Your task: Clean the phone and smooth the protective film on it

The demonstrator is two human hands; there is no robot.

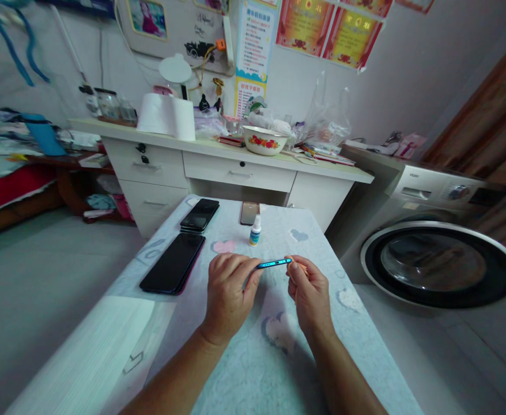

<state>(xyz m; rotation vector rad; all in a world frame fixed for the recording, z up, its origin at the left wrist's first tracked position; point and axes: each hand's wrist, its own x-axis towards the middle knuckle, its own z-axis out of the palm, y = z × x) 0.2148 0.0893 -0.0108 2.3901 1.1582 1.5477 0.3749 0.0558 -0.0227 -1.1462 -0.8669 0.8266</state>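
Observation:
A blue-edged smartphone (274,263) is held up edge-on over the table, its bottom edge with the port facing me. My left hand (231,288) grips its left end between thumb and fingers. At the other end, my right hand (308,288) is closed on a small orange cloth (300,267) pressed against the phone's corner; much of the cloth is hidden in the fingers. Just behind the phone stands a small white spray bottle (255,231) with a blue and yellow label.
A large black tablet (172,264) and a stack of phones (200,214) lie on the table's left side. A phone case (250,213) lies at the far edge. Beyond are a white desk (235,155) with a floral bowl (265,141), and a washing machine (434,230) at right.

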